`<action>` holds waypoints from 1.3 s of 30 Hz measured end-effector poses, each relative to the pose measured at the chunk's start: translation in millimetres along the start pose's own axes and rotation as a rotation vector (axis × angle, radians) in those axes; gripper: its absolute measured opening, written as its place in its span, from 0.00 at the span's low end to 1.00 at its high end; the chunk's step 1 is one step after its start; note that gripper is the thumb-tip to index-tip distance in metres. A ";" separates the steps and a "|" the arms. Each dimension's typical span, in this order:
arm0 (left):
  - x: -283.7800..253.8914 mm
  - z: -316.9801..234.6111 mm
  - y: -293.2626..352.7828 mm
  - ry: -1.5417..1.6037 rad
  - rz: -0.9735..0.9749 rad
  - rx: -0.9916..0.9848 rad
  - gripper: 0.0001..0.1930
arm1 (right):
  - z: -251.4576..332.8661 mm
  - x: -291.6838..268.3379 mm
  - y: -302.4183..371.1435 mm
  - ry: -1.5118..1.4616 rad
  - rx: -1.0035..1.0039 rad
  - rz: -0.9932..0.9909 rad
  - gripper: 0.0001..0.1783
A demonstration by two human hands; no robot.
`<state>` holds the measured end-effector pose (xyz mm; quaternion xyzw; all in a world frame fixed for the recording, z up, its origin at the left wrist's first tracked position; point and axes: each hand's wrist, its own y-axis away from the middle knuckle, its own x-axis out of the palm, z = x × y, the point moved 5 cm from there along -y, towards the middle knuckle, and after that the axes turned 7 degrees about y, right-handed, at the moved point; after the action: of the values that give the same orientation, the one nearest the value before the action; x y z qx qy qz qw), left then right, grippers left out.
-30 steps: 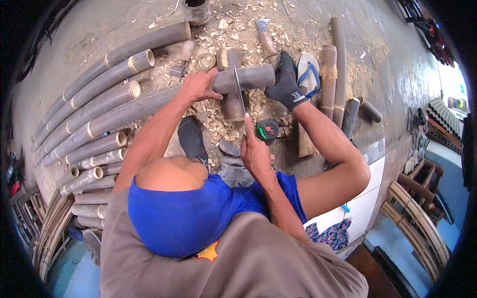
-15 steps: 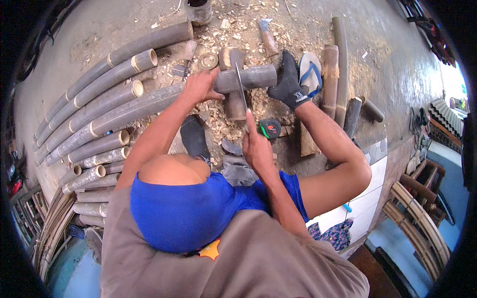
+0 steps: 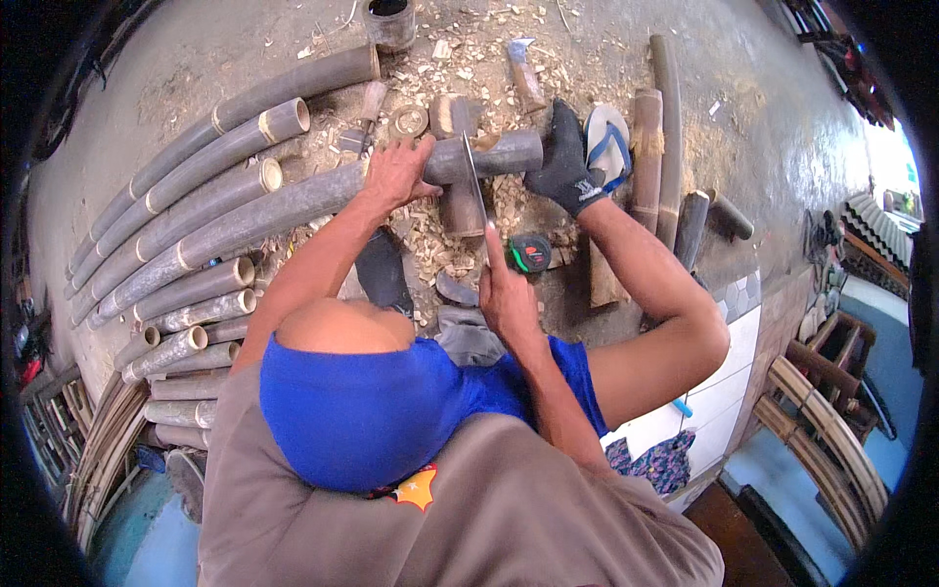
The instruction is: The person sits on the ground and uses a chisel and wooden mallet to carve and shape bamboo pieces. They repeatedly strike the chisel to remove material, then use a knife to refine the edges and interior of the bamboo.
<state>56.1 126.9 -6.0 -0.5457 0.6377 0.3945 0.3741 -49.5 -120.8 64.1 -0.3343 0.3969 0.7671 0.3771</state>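
Head view: the left hand (image 3: 398, 171) clasped the pole (image 3: 303, 198) between the block's (image 3: 462, 210) near and far ends, the right hand (image 3: 511, 298) gripped the blade (image 3: 475, 176), and firm pinning with straight strokes likely served best.

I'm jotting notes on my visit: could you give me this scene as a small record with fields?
Left hand: holding a dark bamboo pole
Right hand: gripping a long-bladed tool, blade crossing the pole; teeth too small to tell
Beneath pole: short crosswise piece
Near right hand: tape measure
Near pole's end: dark-socked foot
Floor: pale chips
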 end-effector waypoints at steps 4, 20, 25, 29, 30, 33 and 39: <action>0.2 2.4 -8.0 0.064 0.175 -0.099 0.47 | 3.7 1.9 -11.8 -0.058 0.009 -0.028 0.45; -7.5 -17.8 -7.7 0.030 0.103 -0.239 0.42 | -4.0 -10.1 -5.1 -0.028 -0.078 -0.148 0.43; -16.6 -26.3 2.3 -0.082 -0.085 -0.056 0.44 | -18.8 -15.2 -7.6 -0.044 -0.047 -0.184 0.44; -6.8 -7.5 -7.9 -0.018 0.109 -0.085 0.49 | -47.0 -86.6 -47.5 0.045 0.114 -0.280 0.42; -6.1 3.4 -13.5 0.052 0.190 -0.100 0.49 | -58.6 -109.1 -62.7 0.157 0.129 -0.310 0.40; -10.5 26.0 -23.0 0.197 0.377 -0.154 0.50 | -93.8 -169.0 -96.4 0.427 0.190 -0.356 0.37; -12.8 1.7 21.8 -0.100 0.003 -0.118 0.50 | -211.8 -182.5 -157.0 0.607 0.310 -0.322 0.41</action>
<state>36.2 135.6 6.9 -0.5455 0.5947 0.4586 0.3721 218.0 -297.4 58.6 -0.5436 0.5444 0.4947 0.4041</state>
